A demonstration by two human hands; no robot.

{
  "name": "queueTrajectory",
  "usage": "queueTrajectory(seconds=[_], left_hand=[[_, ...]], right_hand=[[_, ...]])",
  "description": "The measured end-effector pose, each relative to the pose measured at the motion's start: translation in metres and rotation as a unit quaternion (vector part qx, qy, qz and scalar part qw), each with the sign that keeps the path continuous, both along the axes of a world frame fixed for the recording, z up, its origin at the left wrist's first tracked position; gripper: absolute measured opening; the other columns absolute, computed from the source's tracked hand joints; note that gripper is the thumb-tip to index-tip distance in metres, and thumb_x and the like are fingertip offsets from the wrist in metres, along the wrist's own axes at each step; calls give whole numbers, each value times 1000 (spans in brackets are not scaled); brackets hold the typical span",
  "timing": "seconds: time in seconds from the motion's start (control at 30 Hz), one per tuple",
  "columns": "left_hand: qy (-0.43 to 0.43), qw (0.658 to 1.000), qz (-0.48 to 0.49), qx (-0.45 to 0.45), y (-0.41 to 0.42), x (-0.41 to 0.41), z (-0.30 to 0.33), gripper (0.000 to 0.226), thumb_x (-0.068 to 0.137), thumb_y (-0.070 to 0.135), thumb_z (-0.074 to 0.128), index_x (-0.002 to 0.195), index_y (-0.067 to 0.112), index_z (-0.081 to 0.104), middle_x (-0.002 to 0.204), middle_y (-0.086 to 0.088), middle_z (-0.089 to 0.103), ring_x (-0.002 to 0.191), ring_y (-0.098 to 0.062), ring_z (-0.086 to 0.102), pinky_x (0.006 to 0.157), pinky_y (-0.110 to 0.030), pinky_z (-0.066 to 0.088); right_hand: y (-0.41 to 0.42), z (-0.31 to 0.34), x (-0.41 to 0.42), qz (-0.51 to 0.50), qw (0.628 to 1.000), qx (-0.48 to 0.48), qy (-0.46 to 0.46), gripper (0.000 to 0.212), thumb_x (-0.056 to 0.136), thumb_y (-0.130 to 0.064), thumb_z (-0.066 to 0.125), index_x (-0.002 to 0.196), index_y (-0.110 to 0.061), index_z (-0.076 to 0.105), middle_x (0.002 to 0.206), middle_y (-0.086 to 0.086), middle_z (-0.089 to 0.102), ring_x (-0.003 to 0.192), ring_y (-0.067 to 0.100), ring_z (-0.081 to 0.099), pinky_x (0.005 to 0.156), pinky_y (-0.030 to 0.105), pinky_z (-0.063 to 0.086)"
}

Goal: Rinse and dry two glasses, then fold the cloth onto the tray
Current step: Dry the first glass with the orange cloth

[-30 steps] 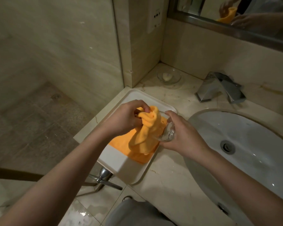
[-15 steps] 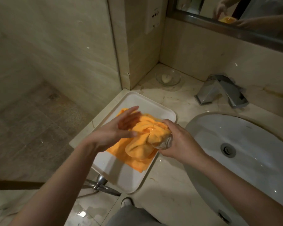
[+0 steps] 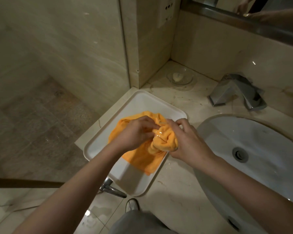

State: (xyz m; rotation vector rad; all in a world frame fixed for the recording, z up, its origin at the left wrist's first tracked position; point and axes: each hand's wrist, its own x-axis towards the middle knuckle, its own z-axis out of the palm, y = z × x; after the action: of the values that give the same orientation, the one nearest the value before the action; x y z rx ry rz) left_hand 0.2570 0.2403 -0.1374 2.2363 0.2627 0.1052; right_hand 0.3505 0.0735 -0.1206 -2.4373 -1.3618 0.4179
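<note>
Over the tray (image 3: pixel 139 102), both hands (image 3: pixel 135 132) (image 3: pixel 188 141) hold the cloth-stuffed glass (image 3: pixel 161 137).

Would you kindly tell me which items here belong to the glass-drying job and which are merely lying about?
In the job:
- glass, held by the right hand
- orange cloth, pushed into it by the left hand
- white tray
- sink
- faucet

Lying about:
- soap dish
- mirror
- wall socket
</note>
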Motion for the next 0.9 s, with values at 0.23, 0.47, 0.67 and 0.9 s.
queueTrajectory(seconds=[0.23, 0.47, 0.67, 0.9], left_hand=[[24, 964, 158, -214, 1, -11, -11, 39, 81, 27, 72, 108, 44, 49, 126, 8, 44, 116, -13, 44, 99, -37, 42], [97, 934, 159, -305, -3, -7, -10, 40, 82, 31, 68, 120, 31, 54, 124, -3, 53, 109, -20, 55, 92, -37, 51], [64, 940, 203, -268, -7, 16, 2, 21, 78, 21, 74, 91, 11, 60, 84, -6, 60, 77, -18, 57, 70, -36, 48], [98, 920, 181, -333, 1, 19, 1, 10, 82, 19, 70, 83, 10, 65, 78, -5, 65, 74, -18, 62, 64, -29, 53]], right_hand=[[-5, -3, 6, -40, 993, 74, 78, 83, 67, -23, 81, 134, -18, 34, 128, 3, 39, 113, 17, 45, 83, 20, 34], [-1, 0, 1, 1, 993, 105, 47, 83, 66, -23, 81, 136, -13, 39, 129, 7, 43, 118, 23, 45, 90, 26, 37], [8, -11, -5, -4, 988, 98, -117, 92, 48, -14, 90, 127, -8, 43, 112, 16, 56, 91, 36, 60, 70, 43, 53], [6, -15, 7, 15, 988, 102, -115, 94, 50, -13, 89, 130, -14, 40, 120, 15, 49, 95, 36, 58, 74, 44, 55]])
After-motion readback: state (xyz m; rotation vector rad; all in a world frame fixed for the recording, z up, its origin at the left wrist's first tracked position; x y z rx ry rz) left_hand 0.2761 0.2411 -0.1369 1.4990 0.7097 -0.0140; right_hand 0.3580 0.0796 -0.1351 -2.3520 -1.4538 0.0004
